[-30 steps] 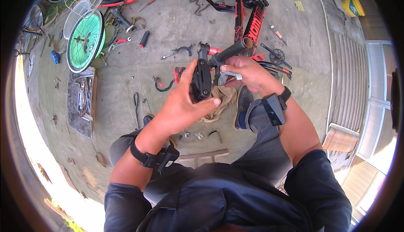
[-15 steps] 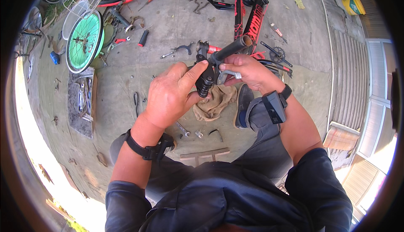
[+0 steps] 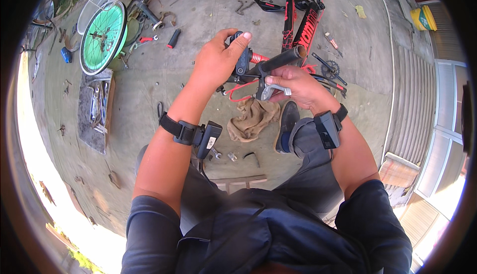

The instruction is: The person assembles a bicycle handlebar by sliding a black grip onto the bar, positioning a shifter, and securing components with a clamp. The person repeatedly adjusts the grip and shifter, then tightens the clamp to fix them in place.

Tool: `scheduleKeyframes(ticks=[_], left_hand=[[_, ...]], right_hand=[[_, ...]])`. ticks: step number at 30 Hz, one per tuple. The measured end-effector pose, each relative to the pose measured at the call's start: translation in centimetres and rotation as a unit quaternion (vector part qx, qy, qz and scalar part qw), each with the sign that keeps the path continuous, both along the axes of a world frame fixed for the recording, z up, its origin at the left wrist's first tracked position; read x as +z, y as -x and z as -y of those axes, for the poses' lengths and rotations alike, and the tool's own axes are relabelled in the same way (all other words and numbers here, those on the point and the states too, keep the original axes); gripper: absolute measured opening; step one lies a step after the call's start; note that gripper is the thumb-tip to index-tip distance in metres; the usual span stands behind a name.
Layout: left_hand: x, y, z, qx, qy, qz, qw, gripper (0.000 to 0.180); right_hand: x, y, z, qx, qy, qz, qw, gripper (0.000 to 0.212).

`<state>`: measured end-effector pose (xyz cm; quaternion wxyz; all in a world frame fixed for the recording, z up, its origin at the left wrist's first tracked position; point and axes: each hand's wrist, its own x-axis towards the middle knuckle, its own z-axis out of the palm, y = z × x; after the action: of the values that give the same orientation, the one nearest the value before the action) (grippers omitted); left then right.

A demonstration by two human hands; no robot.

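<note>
In front of me is a black tube (image 3: 282, 59) with an open, rusty end, near a red coil spring (image 3: 259, 57). My left hand (image 3: 217, 60) is closed round a black fitting with round holes (image 3: 242, 64), thumb along its top. At the tube's lower end my right hand (image 3: 293, 85) pinches a grey metal lever-shaped piece (image 3: 274, 92) between thumb and fingers. The fingers under both parts are partly hidden. A red cable (image 3: 240, 98) loops below the fitting. Beyond lies a black and red bicycle frame (image 3: 304, 28); whether the tube joins it I cannot tell.
A brown cloth (image 3: 251, 121) lies by my shoe (image 3: 287, 117). To the left are a tool tray (image 3: 102, 102), a green-rimmed wheel (image 3: 103, 38) and a screwdriver-like handle (image 3: 174, 39). A crank with chainring (image 3: 330, 68) rests at right, before a yellow bucket (image 3: 423, 18).
My left hand has moved up and away from me, and the black fitting has swung up with it. The red cable has come into sight. My right hand stays at the grey lever piece.
</note>
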<state>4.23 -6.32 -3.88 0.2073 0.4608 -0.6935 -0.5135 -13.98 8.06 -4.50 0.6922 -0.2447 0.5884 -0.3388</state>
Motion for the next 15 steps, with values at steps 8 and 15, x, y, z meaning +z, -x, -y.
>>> scheduleKeyframes(ticks=[8, 15], left_hand=[[-4.3, -0.9, -0.3, 0.051, -0.281, -0.085, 0.955, 0.028], [-4.7, -4.0, -2.3, 0.051, -0.385, -0.08, 0.918, 0.033]], right_hand=[[-0.5, 0.4, 0.1, 0.014, 0.015, 0.005, 1.0, 0.035], [-0.5, 0.5, 0.1, 0.028, 0.009, 0.004, 1.0, 0.037]])
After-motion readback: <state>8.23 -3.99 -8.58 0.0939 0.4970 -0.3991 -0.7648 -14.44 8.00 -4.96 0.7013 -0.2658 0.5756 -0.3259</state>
